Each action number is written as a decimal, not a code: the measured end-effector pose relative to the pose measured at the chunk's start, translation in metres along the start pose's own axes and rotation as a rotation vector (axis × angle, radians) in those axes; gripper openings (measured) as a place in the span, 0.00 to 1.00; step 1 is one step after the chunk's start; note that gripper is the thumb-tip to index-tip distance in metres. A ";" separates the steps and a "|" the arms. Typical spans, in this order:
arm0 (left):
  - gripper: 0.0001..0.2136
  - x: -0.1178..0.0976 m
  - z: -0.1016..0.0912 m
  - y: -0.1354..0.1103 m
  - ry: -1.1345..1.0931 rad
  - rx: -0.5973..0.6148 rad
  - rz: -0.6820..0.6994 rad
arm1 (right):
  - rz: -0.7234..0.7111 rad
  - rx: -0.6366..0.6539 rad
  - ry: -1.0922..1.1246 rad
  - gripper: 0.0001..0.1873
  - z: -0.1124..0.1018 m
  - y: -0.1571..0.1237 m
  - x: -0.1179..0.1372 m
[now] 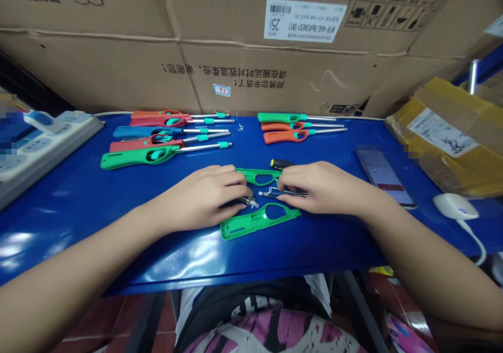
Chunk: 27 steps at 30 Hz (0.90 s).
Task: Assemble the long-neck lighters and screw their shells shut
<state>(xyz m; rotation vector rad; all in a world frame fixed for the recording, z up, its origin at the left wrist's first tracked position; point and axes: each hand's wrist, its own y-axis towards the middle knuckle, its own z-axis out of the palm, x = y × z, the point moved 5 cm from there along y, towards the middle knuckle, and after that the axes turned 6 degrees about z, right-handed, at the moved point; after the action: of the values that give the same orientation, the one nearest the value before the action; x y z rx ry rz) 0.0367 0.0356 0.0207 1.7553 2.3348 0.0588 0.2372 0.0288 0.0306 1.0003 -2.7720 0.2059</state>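
Two green plastic lighter shell halves lie open on the blue table (78, 206): one (257, 221) near the front edge, the other (257, 175) just behind my hands. My left hand (206, 196) rests closed over small metal inner parts (250, 201) of the lighter, fingers pinched. My right hand (322, 186) pinches a thin metal tube with white wires (271, 191) between the two shells. A black-handled screwdriver (281, 163) lies partly hidden behind my right hand.
Several assembled long-nosed lighters in red, blue and green lie at the back left (165, 143); three more (298, 127) at the back centre. A power strip (43, 138) sits left, a phone (383, 176) and white mouse (455, 206) right. Cardboard boxes (251, 44) wall the back.
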 end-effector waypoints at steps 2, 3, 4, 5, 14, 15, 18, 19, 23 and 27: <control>0.10 0.003 0.003 0.000 -0.015 -0.003 -0.010 | -0.024 -0.001 -0.019 0.09 0.006 0.003 0.003; 0.10 0.004 0.004 0.000 -0.016 -0.013 -0.020 | -0.030 -0.009 -0.021 0.09 0.008 0.004 0.004; 0.11 0.005 0.005 0.000 -0.016 -0.027 -0.032 | -0.035 -0.021 -0.013 0.09 0.009 0.005 0.005; 0.11 0.006 0.005 0.000 -0.018 -0.039 -0.044 | -0.042 -0.040 0.002 0.09 0.010 0.006 0.005; 0.10 0.000 -0.001 0.003 -0.153 -0.113 -0.056 | -0.133 -0.223 -0.004 0.14 0.010 0.004 0.014; 0.10 -0.001 -0.001 0.003 -0.162 -0.117 -0.050 | -0.146 -0.232 -0.007 0.14 0.011 0.004 0.015; 0.10 -0.002 -0.001 0.002 -0.177 -0.120 -0.026 | -0.175 -0.236 -0.032 0.13 0.015 0.007 0.015; 0.10 -0.003 0.000 0.002 -0.175 -0.119 -0.020 | -0.181 -0.234 -0.040 0.14 0.016 0.007 0.015; 0.11 -0.003 0.001 0.002 -0.142 -0.117 -0.013 | -0.197 -0.229 -0.055 0.15 0.017 0.008 0.016; 0.10 -0.002 0.000 0.001 -0.102 -0.105 -0.019 | -0.155 -0.239 -0.084 0.13 0.011 0.006 0.014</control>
<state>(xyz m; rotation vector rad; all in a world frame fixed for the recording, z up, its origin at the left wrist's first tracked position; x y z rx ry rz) 0.0386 0.0339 0.0217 1.6470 2.2341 0.0856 0.2213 0.0225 0.0222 1.1757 -2.6916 -0.1892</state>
